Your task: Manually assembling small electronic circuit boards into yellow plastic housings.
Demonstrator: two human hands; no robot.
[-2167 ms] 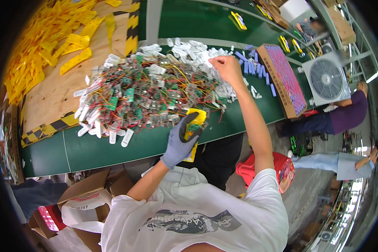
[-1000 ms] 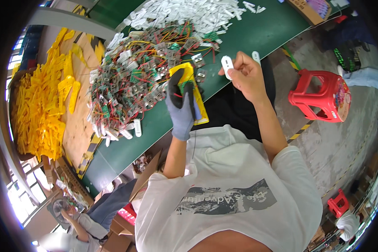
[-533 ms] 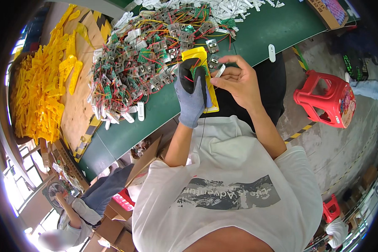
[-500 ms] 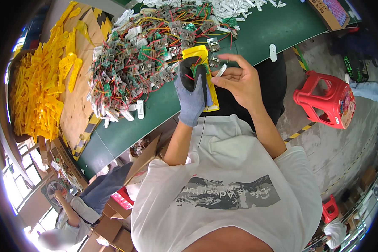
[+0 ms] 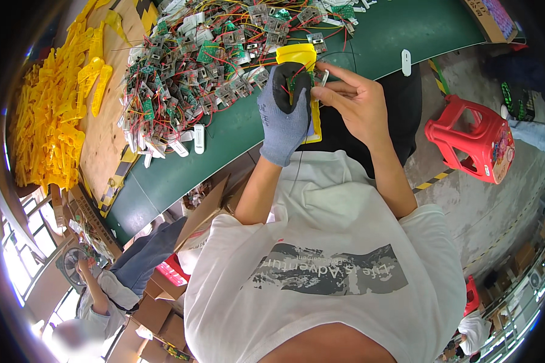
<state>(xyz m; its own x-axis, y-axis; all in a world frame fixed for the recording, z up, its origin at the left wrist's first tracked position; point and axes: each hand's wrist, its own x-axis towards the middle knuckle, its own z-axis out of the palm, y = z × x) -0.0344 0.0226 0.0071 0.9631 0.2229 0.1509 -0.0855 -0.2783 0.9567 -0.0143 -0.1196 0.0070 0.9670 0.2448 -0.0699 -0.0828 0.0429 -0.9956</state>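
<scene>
My left hand [image 5: 277, 130], in a grey-blue glove with black-coated fingers, is closed around a yellow plastic casing [image 5: 296, 53] held upright above my lap. Part of a green circuit board and a red wire show between the gloved fingers. My bare right hand [image 5: 366, 112] pinches a small white plastic piece [image 5: 325, 78] between thumb and forefinger, right beside the casing's right edge. Whether the piece touches the casing I cannot tell. Just beyond the casing, a metal-cased module [image 5: 317, 42] lies at the near edge of a heap of wired circuit boards [image 5: 209, 75].
Yellow casings [image 5: 48, 121] are heaped at the left beside a wooden board [image 5: 112, 85]. Single white pieces lie on the green table [image 5: 406, 36]. A red stool [image 5: 472, 139] stands at the right. Another person [image 5: 103, 296] is at lower left, near a fan [image 5: 74, 266] and cardboard boxes [image 5: 157, 311].
My right hand has brought the white piece closer to the casing, and the piece now stands more upright. My left hand keeps its hold. The whole view has shifted slightly.
</scene>
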